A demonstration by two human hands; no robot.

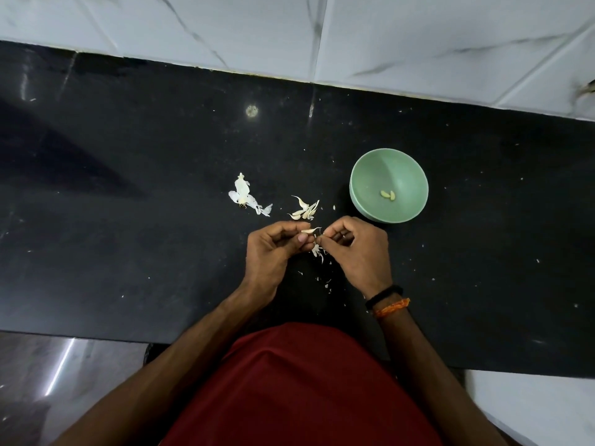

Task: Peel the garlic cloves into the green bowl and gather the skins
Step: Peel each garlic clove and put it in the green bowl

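- Step in hand: peeling. The left hand (273, 244) pinches a garlic clove (309, 231) at frame centre; the right hand (357, 244) pinches its loose skin (317, 249).
- The green bowl (389, 185), right of centre, holds two peeled cloves (387, 194).
- Unpeeled cloves (304, 210) lie just above the hands; a skin pile (244, 197) lies further left.
- Next move, as judged: strip the skin, then drop the clove into the bowl.

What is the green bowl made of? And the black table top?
The green bowl looks like matte plastic or melamine: even pale colour, soft dull sheen, though glazed ceramic is possible. The black counter seems polished stone, perhaps granite: tiny speckles and mirror-like reflections of light.
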